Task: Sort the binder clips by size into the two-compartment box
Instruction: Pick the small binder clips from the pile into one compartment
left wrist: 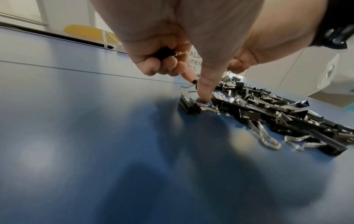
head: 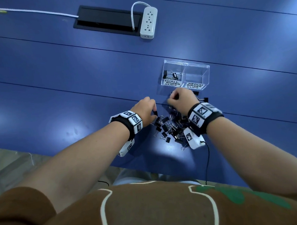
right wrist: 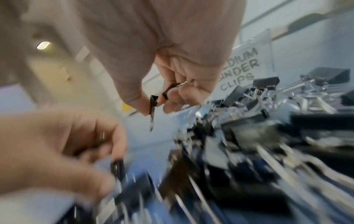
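Observation:
A clear two-compartment box [head: 196,67] stands on the blue table. Its left half, labelled small, holds a few black clips [head: 170,75]; its right half, labelled medium, is empty. A pile of black binder clips [head: 169,126] lies just in front of it. My left hand [head: 145,109] is at the pile's left edge. It grips a small clip [left wrist: 163,53] in its curled fingers while thumb and forefinger reach down to the pile [left wrist: 268,112]. My right hand [head: 178,99] hovers over the pile's far side and pinches small clips [right wrist: 153,103]; the blurred left hand [right wrist: 67,144] shows below it.
A white power strip [head: 148,22] and a black cable hatch [head: 106,20] lie far back on the table. A white cable [head: 31,10] runs off to the left. The table's front edge [head: 148,166] is close to my body. A thin black wire [head: 207,161] hangs from my right wrist.

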Available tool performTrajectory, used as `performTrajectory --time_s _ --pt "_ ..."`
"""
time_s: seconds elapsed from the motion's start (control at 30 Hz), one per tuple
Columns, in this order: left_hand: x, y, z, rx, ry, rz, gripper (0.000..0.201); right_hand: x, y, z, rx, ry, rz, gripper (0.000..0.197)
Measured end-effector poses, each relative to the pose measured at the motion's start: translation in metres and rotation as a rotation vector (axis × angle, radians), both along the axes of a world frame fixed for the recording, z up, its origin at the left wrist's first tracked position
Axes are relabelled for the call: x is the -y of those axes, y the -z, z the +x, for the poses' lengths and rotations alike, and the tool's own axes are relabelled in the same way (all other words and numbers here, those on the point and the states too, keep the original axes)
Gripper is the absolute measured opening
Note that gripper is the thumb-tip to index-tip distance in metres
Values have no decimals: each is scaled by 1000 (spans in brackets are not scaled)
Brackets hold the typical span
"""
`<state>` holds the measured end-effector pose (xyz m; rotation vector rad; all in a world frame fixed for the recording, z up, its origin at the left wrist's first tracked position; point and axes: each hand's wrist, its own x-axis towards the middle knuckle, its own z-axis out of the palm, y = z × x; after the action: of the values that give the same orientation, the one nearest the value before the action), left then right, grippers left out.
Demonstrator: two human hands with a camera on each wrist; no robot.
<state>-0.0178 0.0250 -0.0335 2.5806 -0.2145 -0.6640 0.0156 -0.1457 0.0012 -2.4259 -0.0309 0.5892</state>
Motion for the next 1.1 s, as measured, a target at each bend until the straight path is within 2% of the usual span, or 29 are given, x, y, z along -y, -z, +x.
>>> performTrajectory --time_s 0.1,0.2,0.3,0.43,0.53,0.63,0.73,0.9,1.1 --pt "2 -1 2 3 -17 -20 11 7 -14 28 72 164 102 8" --pt "6 -1 5 -2 8 -20 13 10 -22 57 156 239 103 10" --pt "11 -4 13 13 -7 -36 15 7 -25 70 195 169 52 5" --pt "21 -23 34 72 -76 -92 17 12 -23 63 265 68 10 26" --pt "30 -38 55 186 -106 -142 16 16 -19 43 319 47 2 20" --pt "42 -46 82 222 -114 -170 17 15 -3 15 205 -98 -95 22" --pt "55 -48 105 218 -65 -122 19 15 16 -10 139 -209 -145 24" --pt "66 -42 118 201 31 -45 20 15 27 -20 129 -207 -181 28" --pt "57 -47 98 270 30 -178 38 19 28 -15 143 -179 -160 24"
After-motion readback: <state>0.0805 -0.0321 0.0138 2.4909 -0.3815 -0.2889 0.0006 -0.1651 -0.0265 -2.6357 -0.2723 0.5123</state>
